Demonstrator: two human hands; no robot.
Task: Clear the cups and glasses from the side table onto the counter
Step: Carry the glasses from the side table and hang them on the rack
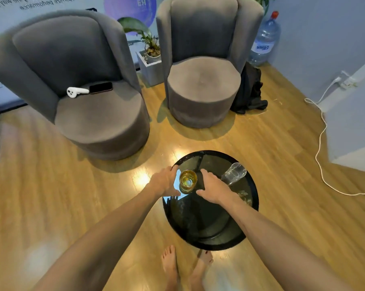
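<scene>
Head view: round black side table [249, 192] on a wood floor [51, 175], before 2 grey chairs [89, 85]. An amber-filled glass [188, 181] stands on the table's far left part between the left hand [163, 182] and right hand [212, 186], both with fingers spread apart and loosely curved beside it, neither clearly touching it. A clear glass [234, 173] stands to the right, and another glass [244, 197] shows partly behind the right wrist.

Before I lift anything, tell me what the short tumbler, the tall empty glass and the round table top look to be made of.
Short tumbler: clear glass, likely; the amber liquid shows through its wall.
Tall empty glass: thin, colourless and see-through, so glass or clear plastic; the look leaves that open.
Round table top: dark tinted glass, probably, with a glossy finish; it mirrors light and the base shows through it.
</scene>
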